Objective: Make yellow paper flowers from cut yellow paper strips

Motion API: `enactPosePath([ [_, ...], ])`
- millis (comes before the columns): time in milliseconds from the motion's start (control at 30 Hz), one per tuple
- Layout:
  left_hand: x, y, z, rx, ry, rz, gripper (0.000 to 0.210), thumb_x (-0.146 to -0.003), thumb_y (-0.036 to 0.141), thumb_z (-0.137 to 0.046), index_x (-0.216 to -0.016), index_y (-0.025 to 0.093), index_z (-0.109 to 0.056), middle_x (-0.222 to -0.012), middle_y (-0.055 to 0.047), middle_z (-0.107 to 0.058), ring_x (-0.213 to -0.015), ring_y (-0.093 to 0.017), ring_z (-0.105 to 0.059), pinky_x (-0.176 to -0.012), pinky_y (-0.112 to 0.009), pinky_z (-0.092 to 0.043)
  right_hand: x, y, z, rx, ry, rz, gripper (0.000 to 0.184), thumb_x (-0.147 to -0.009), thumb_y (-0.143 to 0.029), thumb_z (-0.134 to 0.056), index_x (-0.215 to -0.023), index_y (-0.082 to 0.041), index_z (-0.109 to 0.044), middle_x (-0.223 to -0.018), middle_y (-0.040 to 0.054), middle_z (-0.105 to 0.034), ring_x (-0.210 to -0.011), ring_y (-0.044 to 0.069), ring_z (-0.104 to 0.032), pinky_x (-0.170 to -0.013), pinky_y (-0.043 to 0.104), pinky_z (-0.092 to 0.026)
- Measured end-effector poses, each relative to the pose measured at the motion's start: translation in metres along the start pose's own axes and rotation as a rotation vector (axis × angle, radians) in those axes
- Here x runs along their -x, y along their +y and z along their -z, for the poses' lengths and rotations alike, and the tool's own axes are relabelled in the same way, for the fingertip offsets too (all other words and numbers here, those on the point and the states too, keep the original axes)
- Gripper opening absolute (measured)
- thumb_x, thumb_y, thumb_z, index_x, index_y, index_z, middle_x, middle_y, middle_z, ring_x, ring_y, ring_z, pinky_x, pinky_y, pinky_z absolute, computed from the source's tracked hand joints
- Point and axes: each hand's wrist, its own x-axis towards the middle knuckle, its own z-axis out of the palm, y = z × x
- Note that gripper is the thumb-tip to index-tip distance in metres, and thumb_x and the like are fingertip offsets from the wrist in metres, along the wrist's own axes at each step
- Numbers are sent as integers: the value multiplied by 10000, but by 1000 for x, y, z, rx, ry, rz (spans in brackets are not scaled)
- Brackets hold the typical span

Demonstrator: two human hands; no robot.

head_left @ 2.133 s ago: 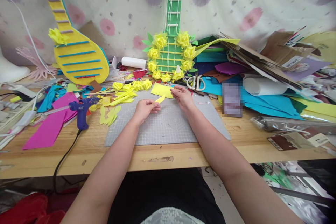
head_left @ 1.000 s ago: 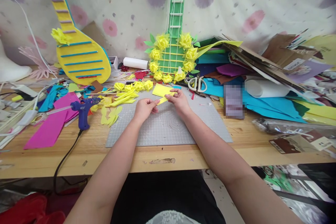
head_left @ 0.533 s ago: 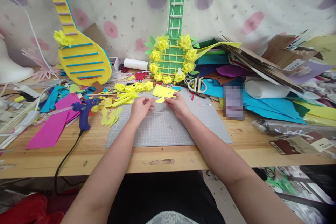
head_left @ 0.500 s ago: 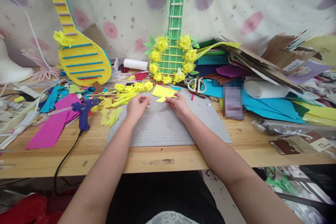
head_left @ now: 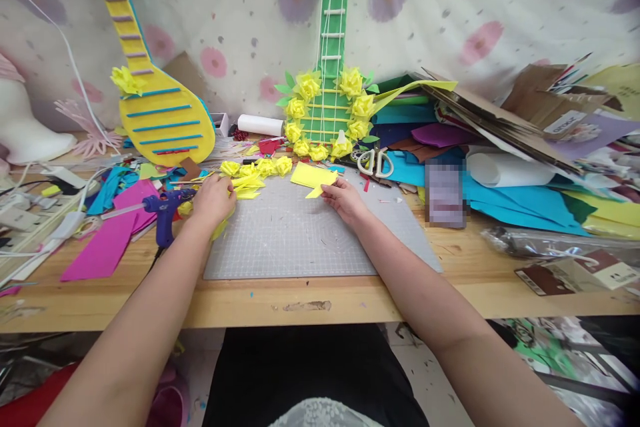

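My right hand pinches a small yellow paper strip above the grey cutting mat. Right behind that strip lies a larger yellow paper piece. My left hand is at the left edge of the mat, against a pile of cut yellow paper strips. Its fingers curl downward and are mostly hidden, so its grip does not show. Close by on its left is a blue glue gun. Several yellow paper flowers sit in a row behind the strips.
A green guitar shape ringed with yellow flowers stands at the back, a yellow one to its left. White-handled scissors lie behind the mat. Magenta paper is at left; blue sheets and cardboard crowd the right.
My left hand has moved left, from over the mat to the pile of yellow strips beside the glue gun. My right hand stays nearly in place with the yellow strip.
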Motion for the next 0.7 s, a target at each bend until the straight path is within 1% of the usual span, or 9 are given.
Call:
enactPosePath([
  [100,0,2,7,72,39,39,46,-700,212,-496,-658,193,-499,-859,-90,-547,-954,-244,-512,-846,-357,-403,0,1,0,2,-9,-7,257,-528,-218,-713,-696,-185,-522,-656,-27,-572,-564,80,-519,-552,237,-419],
  [200,1,6,18,253,109,119,59,-672,237,-532,-662,188,-500,-852,-75,-569,-923,-234,-542,-804,-340,-437,1,2,-1,14,-24,-2,263,-521,-229,-717,-694,-181,-525,-637,-33,-565,-564,77,-517,-540,226,-402],
  [267,1,12,25,454,140,201,87,-663,252,-544,-676,185,-488,-821,-58,-584,-866,-221,-575,-762,-337,-464,2,2,-3,24,-31,-1,269,-515,-235,-719,-692,-180,-523,-633,-38,-560,-562,74,-515,-529,218,-390],
  [367,0,28,26,902,114,289,66,-692,227,-498,-700,183,-449,-810,-39,-603,-767,-192,-622,-680,-332,-499,4,1,-5,41,-42,-4,291,-507,-254,-722,-700,-180,-516,-653,-42,-563,-567,72,-515,-527,214,-377],
  [433,0,44,20,1203,33,308,47,-713,208,-460,-706,180,-424,-832,-41,-614,-712,-179,-640,-649,-341,-511,5,1,-6,56,-55,-3,311,-504,-271,-722,-711,-181,-508,-662,-44,-562,-571,74,-515,-529,216,-371],
  [500,1,62,8,1362,-71,361,62,-705,182,-468,-710,176,-406,-787,-39,-617,-647,-172,-642,-625,-353,-514,5,2,-7,82,-65,15,321,-505,-284,-717,-713,-183,-494,-629,-56,-541,-535,66,-486,-510,214,-348],
  [600,5,88,-15,1454,-139,427,179,-637,100,-521,-722,176,-384,-704,6,-581,-589,-147,-628,-603,-323,-505,5,3,-8,131,-77,72,314,-521,-298,-695,-700,-188,-462,-536,-85,-471,-448,46,-393,-467,212,-299],
  [633,7,94,-23,1474,-133,442,221,-612,76,-530,-731,180,-376,-685,26,-561,-577,-140,-622,-599,-315,-501,4,3,-8,150,-81,94,307,-530,-303,-685,-696,-190,-453,-520,-90,-455,-435,45,-375,-461,213,-293],
  [700,10,104,-37,1484,-100,434,280,-577,48,-539,-753,186,-370,-675,51,-530,-571,-129,-615,-595,-298,-493,4,2,-10,201,-94,131,295,-544,-308,-665,-697,-192,-442,-527,-86,-462,-446,51,-395,-467,216,-311],
])
